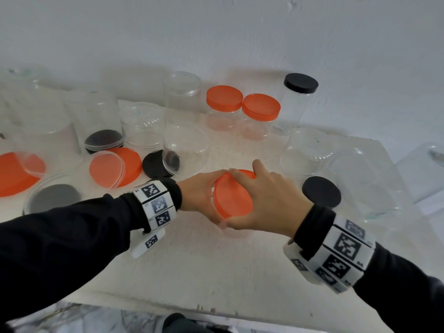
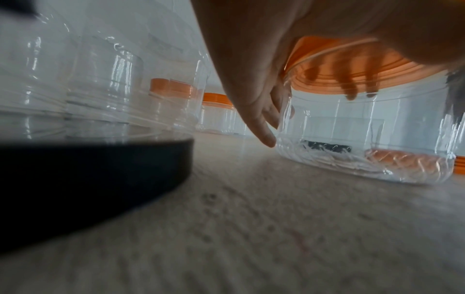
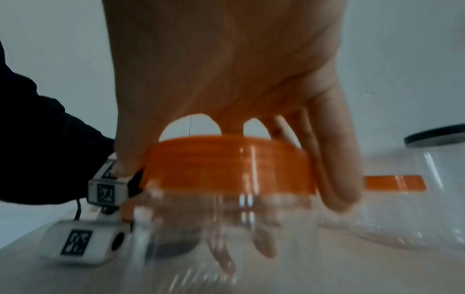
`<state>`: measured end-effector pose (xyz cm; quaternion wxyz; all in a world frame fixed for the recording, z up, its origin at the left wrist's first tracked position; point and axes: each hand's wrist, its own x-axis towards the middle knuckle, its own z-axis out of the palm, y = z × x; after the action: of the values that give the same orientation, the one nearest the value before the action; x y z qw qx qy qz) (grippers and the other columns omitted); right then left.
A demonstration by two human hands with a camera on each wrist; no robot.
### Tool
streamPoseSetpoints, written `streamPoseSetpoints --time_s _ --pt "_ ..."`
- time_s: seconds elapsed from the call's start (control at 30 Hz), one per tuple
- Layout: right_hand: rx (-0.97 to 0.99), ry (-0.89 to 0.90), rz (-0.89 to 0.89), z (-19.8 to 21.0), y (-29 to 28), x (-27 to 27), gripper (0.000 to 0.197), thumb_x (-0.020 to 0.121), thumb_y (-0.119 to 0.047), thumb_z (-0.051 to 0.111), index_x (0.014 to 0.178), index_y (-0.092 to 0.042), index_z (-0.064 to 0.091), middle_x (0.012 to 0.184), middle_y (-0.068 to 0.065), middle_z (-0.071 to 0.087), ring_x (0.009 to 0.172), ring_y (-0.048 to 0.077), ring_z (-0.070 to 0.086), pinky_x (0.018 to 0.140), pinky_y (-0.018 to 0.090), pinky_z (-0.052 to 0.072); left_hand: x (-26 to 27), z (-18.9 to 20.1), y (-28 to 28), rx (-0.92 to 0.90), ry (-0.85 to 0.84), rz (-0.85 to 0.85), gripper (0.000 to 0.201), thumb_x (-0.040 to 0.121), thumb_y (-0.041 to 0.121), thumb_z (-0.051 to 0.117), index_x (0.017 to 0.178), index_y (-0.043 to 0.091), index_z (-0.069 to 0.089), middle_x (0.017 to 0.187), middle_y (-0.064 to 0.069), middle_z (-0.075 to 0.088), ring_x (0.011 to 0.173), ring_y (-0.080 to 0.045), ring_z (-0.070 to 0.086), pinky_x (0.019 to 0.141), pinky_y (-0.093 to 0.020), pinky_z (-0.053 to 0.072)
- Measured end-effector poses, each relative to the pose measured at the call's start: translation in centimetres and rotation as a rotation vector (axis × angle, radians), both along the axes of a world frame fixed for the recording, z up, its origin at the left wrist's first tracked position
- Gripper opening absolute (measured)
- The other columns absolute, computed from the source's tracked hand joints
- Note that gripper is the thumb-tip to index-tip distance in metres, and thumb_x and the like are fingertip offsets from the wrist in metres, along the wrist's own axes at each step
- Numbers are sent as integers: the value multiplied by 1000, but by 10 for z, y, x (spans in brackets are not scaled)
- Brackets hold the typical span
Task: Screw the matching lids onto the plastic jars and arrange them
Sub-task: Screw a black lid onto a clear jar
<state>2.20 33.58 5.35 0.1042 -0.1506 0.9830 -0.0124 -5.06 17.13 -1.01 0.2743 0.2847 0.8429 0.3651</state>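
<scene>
A short clear jar (image 1: 236, 233) stands on the table near the front middle with an orange lid (image 1: 231, 198) on its mouth. My left hand (image 1: 204, 195) grips the jar's wall from the left; in the left wrist view its fingers (image 2: 261, 127) curl round the jar (image 2: 365, 139) below the lid (image 2: 327, 51). My right hand (image 1: 266, 200) covers the lid from the right and above. The right wrist view shows the right hand's fingers (image 3: 334, 159) and thumb clamped on the rim of the lid (image 3: 226, 169) above the blurred jar (image 3: 214, 228).
At the back stand two orange-lidded jars (image 1: 224, 99) (image 1: 261, 108) and a tall black-lidded jar (image 1: 300, 83). Several open clear jars (image 1: 182, 116), loose orange lids (image 1: 129, 168) and black lids (image 1: 155, 167) lie to the left. A black-lidded jar (image 1: 321, 191) sits close to my right wrist.
</scene>
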Motion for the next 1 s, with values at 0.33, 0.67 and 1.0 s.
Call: streamPoseSetpoints --time_s 0.33,0.67,1.0 --pt "109 -265 288 28 4 -25 97 64 -42 79 139 -51 17 141 -5 20 112 20 35 91 40 47 -3 -3 -2 80 -101 -29 95 48 21 91 120 44 35 114 24 51 105 13 47 82 -6 40" --pt "97 -92 264 22 1 -20 96 54 -67 71 137 -46 27 115 -2 41 84 18 45 66 27 42 -2 -3 -2 59 -75 -27 94 43 20 93 114 43 36 110 24 51 101 12 48 82 -5 38" --pt "77 17 87 12 -8 -6 91 58 -72 61 133 -28 36 95 -3 30 75 20 41 61 27 36 1 1 1 33 -27 -28 82 43 24 91 100 47 37 102 28 48 94 15 47 74 -6 37"
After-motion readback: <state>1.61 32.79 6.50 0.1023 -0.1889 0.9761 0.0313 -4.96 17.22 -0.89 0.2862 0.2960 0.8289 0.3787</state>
